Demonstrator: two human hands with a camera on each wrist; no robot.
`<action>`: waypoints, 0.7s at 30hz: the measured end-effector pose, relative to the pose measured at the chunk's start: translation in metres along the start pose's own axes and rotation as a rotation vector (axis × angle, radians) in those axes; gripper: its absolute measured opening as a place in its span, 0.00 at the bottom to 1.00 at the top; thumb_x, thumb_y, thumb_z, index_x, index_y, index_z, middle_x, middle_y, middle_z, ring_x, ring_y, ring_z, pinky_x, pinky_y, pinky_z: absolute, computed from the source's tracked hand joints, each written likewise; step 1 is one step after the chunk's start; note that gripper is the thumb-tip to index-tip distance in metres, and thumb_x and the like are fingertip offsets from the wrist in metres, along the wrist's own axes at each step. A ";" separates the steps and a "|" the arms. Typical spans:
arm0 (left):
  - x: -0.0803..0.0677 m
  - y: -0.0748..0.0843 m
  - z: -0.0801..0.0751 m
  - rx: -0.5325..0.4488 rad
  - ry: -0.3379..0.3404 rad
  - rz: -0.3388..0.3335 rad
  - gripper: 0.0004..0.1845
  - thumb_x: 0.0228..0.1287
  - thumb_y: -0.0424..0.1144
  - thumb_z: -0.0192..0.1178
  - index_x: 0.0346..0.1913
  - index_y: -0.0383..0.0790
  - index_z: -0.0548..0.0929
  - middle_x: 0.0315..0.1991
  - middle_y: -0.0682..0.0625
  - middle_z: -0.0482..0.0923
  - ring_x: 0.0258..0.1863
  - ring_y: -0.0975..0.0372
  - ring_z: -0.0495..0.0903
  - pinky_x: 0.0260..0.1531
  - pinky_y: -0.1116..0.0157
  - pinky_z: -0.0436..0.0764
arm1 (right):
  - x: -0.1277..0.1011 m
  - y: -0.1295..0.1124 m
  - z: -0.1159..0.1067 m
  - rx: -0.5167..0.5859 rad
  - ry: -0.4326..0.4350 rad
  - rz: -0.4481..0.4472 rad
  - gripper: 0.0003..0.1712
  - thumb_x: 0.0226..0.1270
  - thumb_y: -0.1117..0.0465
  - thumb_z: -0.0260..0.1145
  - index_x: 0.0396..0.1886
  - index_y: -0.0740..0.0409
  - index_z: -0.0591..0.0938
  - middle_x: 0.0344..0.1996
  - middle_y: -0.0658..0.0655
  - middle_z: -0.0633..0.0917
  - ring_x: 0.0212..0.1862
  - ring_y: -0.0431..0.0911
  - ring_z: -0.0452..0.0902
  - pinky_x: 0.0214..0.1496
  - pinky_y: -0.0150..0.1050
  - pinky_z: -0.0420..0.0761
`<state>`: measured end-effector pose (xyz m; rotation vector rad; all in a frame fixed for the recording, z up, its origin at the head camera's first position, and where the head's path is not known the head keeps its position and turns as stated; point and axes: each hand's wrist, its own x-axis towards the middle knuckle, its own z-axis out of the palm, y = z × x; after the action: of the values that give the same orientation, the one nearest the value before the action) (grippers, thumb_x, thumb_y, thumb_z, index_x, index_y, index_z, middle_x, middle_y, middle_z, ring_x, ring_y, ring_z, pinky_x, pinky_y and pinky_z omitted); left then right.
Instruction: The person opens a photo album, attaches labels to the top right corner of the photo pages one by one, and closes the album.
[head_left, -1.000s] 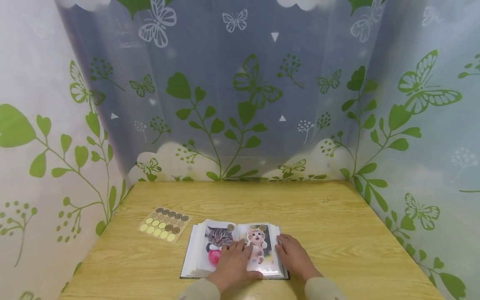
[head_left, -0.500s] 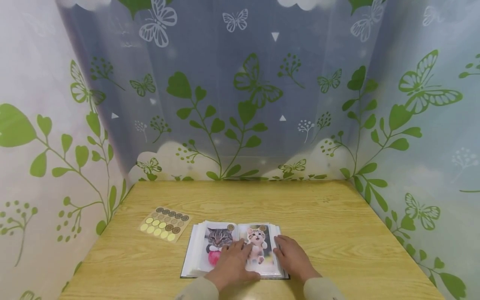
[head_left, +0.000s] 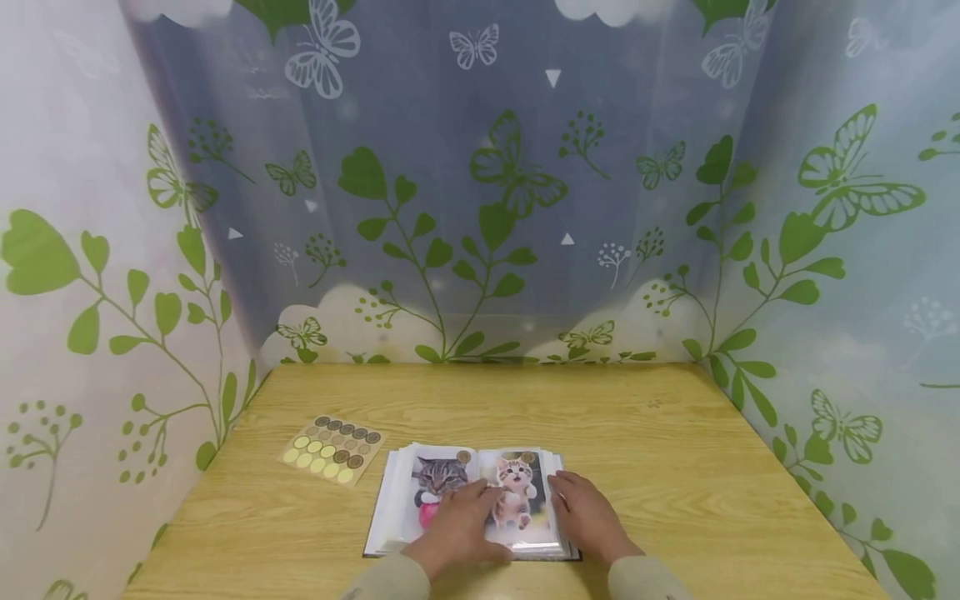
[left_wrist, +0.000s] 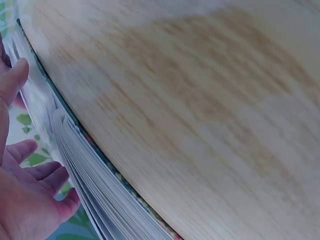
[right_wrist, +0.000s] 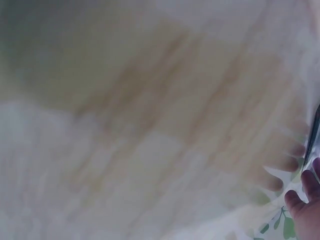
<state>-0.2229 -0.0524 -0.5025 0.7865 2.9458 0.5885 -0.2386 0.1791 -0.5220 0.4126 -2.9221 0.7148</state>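
A photo album (head_left: 517, 537) lies spread on the table, with a picture of a tabby cat (head_left: 442, 475) on the left page and a kitten picture (head_left: 517, 492) on the right. A round brown sticker sits near the top of each picture. My left hand (head_left: 459, 529) rests across the album's middle, fingers extended over the pages, covering part of the cat picture. Beside the album's right edge, my right hand (head_left: 592, 515) touches the page edges with its fingertips. The left wrist view shows the album's thick stack of pages (left_wrist: 95, 175) from its edge.
A sheet of round stickers (head_left: 333, 450), in dark brown, tan and yellow rows, lies left of the album. The wooden table (head_left: 675, 458) is enclosed by curtains (head_left: 420, 250) printed with leaves and butterflies.
My left hand has slid slightly to the left over the pages. My right hand has hardly moved, and the album stays spread at the same pages. The head view has shifted a little.
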 end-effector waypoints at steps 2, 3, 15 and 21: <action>0.000 -0.002 -0.001 -0.003 0.003 0.006 0.49 0.43 0.60 0.76 0.68 0.42 0.73 0.67 0.39 0.70 0.66 0.46 0.68 0.65 0.42 0.65 | 0.000 0.000 0.001 0.006 0.013 -0.004 0.18 0.71 0.65 0.59 0.58 0.66 0.80 0.59 0.68 0.78 0.62 0.64 0.72 0.66 0.59 0.69; 0.000 -0.002 -0.001 -0.002 0.006 0.009 0.48 0.43 0.60 0.76 0.68 0.41 0.73 0.66 0.40 0.70 0.66 0.46 0.69 0.65 0.42 0.65 | -0.001 0.000 0.001 0.008 0.020 -0.010 0.18 0.71 0.65 0.60 0.57 0.66 0.80 0.59 0.68 0.78 0.62 0.64 0.72 0.65 0.59 0.69; 0.006 0.007 0.010 0.131 0.001 -0.051 0.51 0.48 0.70 0.67 0.70 0.43 0.71 0.70 0.38 0.66 0.68 0.45 0.66 0.65 0.42 0.65 | -0.001 0.000 -0.001 0.000 0.012 -0.021 0.18 0.71 0.64 0.61 0.57 0.66 0.80 0.58 0.69 0.79 0.62 0.64 0.72 0.65 0.59 0.69; 0.007 0.014 0.009 0.161 0.001 -0.065 0.53 0.47 0.73 0.65 0.71 0.43 0.70 0.69 0.38 0.66 0.67 0.44 0.67 0.63 0.42 0.68 | 0.000 -0.001 -0.001 0.004 0.007 -0.015 0.18 0.70 0.65 0.61 0.57 0.66 0.80 0.58 0.69 0.78 0.62 0.64 0.72 0.66 0.59 0.69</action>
<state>-0.2213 -0.0348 -0.5059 0.6988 3.0360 0.3507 -0.2380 0.1788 -0.5207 0.4318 -2.9086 0.7187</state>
